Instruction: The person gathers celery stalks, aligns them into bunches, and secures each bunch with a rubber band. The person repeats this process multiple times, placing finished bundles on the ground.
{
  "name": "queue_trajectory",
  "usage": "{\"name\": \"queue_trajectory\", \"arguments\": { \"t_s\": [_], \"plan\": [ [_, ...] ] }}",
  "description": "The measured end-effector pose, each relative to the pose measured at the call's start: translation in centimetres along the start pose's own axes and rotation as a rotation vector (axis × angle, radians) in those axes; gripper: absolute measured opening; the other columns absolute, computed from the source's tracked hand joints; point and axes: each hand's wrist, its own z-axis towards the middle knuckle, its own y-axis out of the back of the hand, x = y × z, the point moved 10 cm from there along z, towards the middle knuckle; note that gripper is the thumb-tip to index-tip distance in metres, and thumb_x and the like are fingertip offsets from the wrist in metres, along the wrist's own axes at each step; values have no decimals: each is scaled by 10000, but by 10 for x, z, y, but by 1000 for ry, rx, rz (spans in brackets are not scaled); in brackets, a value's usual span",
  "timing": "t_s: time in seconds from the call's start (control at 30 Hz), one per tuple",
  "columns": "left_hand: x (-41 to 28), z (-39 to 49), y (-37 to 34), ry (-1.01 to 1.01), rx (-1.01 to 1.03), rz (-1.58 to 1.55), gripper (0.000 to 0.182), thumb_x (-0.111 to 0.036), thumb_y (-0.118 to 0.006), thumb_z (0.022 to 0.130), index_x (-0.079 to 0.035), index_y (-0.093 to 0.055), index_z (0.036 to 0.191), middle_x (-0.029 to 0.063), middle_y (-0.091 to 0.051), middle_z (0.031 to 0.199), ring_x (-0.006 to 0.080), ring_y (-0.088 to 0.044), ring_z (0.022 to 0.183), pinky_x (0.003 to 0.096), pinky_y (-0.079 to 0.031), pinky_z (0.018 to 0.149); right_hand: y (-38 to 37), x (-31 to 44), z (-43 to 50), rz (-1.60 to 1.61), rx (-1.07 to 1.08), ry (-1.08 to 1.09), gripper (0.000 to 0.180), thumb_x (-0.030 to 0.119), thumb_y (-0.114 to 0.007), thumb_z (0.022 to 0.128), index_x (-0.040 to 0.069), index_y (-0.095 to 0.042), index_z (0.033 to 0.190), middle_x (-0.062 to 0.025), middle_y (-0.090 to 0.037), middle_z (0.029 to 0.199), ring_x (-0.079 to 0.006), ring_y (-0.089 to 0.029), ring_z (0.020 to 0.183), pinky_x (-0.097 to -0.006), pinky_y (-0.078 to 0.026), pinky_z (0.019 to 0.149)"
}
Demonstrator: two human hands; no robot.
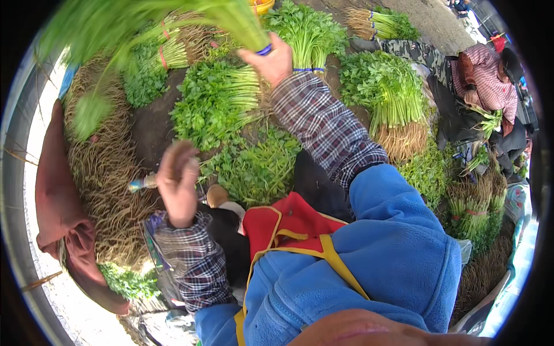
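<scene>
My right hand (277, 60) is stretched forward and grips a bunch of leafy celery (233, 21) near a blue band at its stem end. The bunch's leaves are blurred and reach to the upper left. My left hand (178, 181) is raised at the left, blurred, with no thing seen held in it; its fingers are partly bent. Beside it lies a pale object with a blue end (143, 184), too unclear to name. Before me are a pile of laid celery bunches (216, 99), loose green stalks (259, 168) and upright blue-banded bunches (309, 39).
Rooted stalks (104, 173) lie in a long heap at the left, by a brown cloth (65, 203). Red-banded bunches (171, 54) lie upper left. A rooted pile (398, 104) stands at the right. Another person (484, 82) sits at the far right, holding green stalks.
</scene>
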Motion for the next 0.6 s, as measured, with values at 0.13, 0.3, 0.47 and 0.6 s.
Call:
{"name": "queue_trajectory", "arguments": {
  "t_s": [0.13, 0.3, 0.47, 0.6],
  "plan": [
    [81, -7, -23, 360, 237, 577, 463, -145, -681, 867, 46, -567, 1273, 215, -658, 1130, 274, -675, 991, 364, -535, 823, 69, -160, 50, -62, -115, -491, 570, 232, -843, 758, -40, -581, 1184, -136, -693, 1020, -222, -682, 859, -325, -565, 806],
    [91, -5, -31, 410, 393, 629, 486, -147, -708, 831, 63, -562, 1244, 239, -646, 1095, 353, -665, 976, 413, -514, 850, 128, -360, 11, -408, 186, -866, 881, 270, -818, 803, 7, -314, 1476, -267, -500, 1355, -375, -535, 1224, -472, -468, 1026],
    [98, 16, -40, 505, 440, 583, 447, -75, -696, 820, 37, -564, 1232, 246, -641, 1102, 418, -624, 1044, 432, -496, 898, 152, -388, 13, -962, 243, -678, 930, 445, -725, 850, 175, -208, 1574, -224, -203, 1595, -390, -228, 1466, -498, -232, 1194],
    [113, 30, -44, 571, 470, 640, 465, -70, -705, 809, 35, -556, 1236, 257, -636, 1135, 432, -618, 1072, 445, -492, 905, 63, -360, 56, -1307, 464, -171, 771, 466, -619, 919, 263, -249, 1565, -173, -195, 1617, -372, -157, 1499, -571, -162, 1197]
  ]
}}
